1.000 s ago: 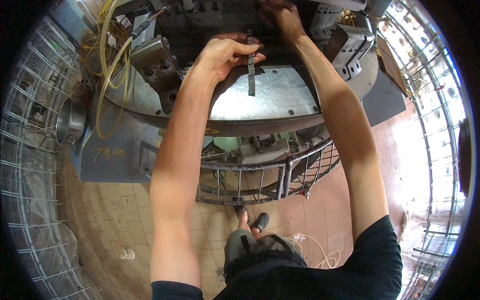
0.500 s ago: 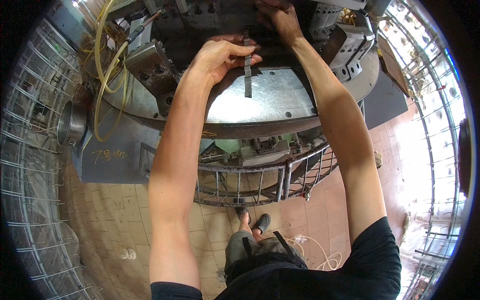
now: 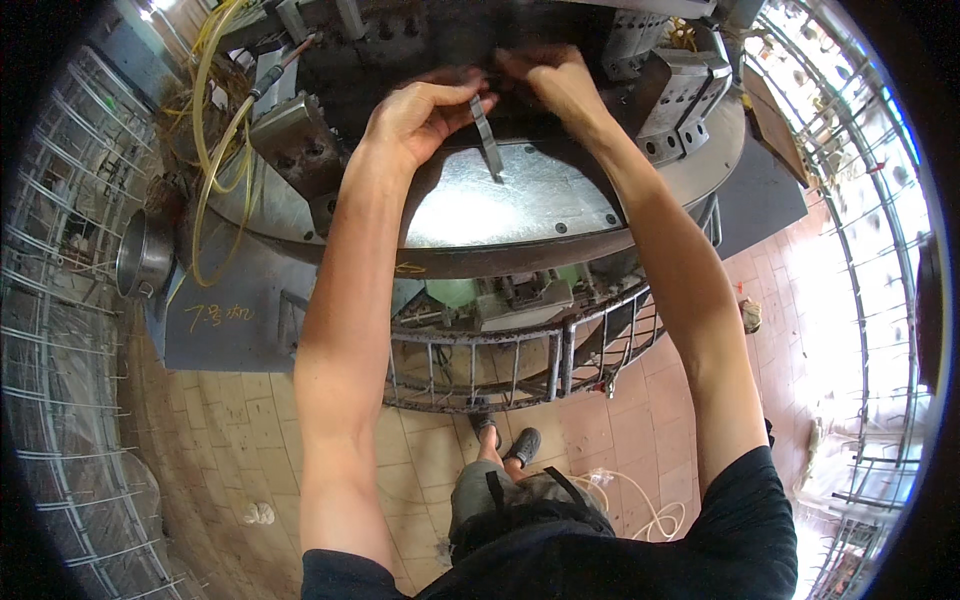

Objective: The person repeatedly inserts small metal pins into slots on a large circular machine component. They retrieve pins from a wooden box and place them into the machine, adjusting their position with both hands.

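Note:
A narrow, segmented grey metal strip (image 3: 486,138) hangs from the pinched thumb and fingers of my left hand (image 3: 425,115). Its lower end slants over a bright round metal table (image 3: 470,210) of a machine. My right hand (image 3: 560,88) is just to the right, its fingers pointing toward the left fingertips and the strip's upper end. Those right fingers are smeared by motion and in shadow, so whether they grip anything is unclear. Behind both hands stands a dark machine block (image 3: 400,45).
Bolted metal brackets flank the table, one at left (image 3: 295,140) and one at right (image 3: 675,100). Yellowish hoses (image 3: 205,130) loop at the left, near a metal pot (image 3: 148,250). A curved metal railing (image 3: 480,370) runs below the table's front edge.
My right hand has come down and left, closer to the left hand. The left hand has shifted slightly left, and the strip has gone from upright to tilted.

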The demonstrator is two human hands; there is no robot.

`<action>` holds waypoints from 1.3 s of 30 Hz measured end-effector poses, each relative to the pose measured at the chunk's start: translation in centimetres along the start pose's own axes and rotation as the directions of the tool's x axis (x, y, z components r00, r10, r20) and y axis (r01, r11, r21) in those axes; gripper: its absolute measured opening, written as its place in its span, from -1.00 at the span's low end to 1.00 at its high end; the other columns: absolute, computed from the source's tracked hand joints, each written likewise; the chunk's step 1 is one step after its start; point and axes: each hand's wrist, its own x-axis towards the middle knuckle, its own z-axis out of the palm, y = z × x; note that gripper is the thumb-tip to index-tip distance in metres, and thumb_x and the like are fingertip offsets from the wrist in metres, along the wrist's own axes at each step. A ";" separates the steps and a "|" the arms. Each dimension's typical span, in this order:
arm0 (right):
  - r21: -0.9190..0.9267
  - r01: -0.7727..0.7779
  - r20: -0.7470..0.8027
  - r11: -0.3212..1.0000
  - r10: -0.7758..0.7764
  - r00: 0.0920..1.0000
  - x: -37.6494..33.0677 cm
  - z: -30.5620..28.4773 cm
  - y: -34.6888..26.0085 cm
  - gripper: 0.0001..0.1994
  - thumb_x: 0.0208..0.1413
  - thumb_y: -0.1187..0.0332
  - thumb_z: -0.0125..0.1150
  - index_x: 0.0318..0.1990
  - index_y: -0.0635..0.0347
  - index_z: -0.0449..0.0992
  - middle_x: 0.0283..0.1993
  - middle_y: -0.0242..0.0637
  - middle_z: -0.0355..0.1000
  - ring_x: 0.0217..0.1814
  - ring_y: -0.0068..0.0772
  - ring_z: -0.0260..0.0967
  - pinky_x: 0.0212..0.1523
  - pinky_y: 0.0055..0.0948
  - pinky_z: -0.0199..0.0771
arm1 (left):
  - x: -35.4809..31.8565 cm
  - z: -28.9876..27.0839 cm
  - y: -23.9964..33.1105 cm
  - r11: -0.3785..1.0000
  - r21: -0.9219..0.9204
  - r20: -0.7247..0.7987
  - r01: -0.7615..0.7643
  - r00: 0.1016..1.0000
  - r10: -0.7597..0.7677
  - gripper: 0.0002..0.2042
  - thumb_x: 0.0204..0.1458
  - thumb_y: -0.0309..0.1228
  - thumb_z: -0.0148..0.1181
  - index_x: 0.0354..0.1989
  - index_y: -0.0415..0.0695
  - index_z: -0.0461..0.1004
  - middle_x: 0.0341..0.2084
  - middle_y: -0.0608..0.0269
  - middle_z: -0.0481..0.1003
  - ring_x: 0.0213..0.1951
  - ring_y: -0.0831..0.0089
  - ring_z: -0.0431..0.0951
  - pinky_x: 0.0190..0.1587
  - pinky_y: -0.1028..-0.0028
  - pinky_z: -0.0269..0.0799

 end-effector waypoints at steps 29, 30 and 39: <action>-0.161 0.046 -0.103 0.986 -0.063 0.993 -0.2 -0.2 2.6 -0.80 0.09 0.28 0.27 -0.21 0.12 0.72 -0.19 -0.11 0.65 -0.19 -0.24 0.64 -0.10 -0.33 0.57 | 3.2 1.3 2.0 0.830 0.554 -0.036 -0.054 0.995 0.088 -0.88 0.08 -0.55 0.27 -0.22 -0.20 0.65 -0.28 0.13 0.67 -0.22 0.23 0.70 -0.15 0.29 0.62; -0.174 0.084 -0.102 0.981 -0.103 0.989 -0.1 -0.2 2.8 -0.79 0.09 0.27 0.28 -0.21 0.13 0.72 -0.20 -0.10 0.65 -0.19 -0.22 0.64 -0.11 -0.33 0.57 | 3.1 1.7 2.1 0.637 0.755 -0.003 -0.159 0.969 0.246 -0.87 0.03 -0.55 0.27 -0.25 -0.22 0.66 -0.31 0.02 0.65 -0.23 0.12 0.69 -0.14 0.24 0.61; -0.214 0.130 -0.132 0.968 -0.161 0.978 0.3 -0.3 3.0 -0.79 0.07 0.29 0.34 -0.20 0.15 0.73 -0.23 -0.06 0.64 -0.22 -0.22 0.64 -0.13 -0.33 0.57 | 2.2 2.4 -1.2 -0.469 0.849 0.515 -0.244 0.576 0.635 -0.95 -0.11 -0.56 0.23 -0.52 -0.19 0.61 -0.49 -0.08 0.59 -0.35 -0.04 0.66 -0.31 0.13 0.60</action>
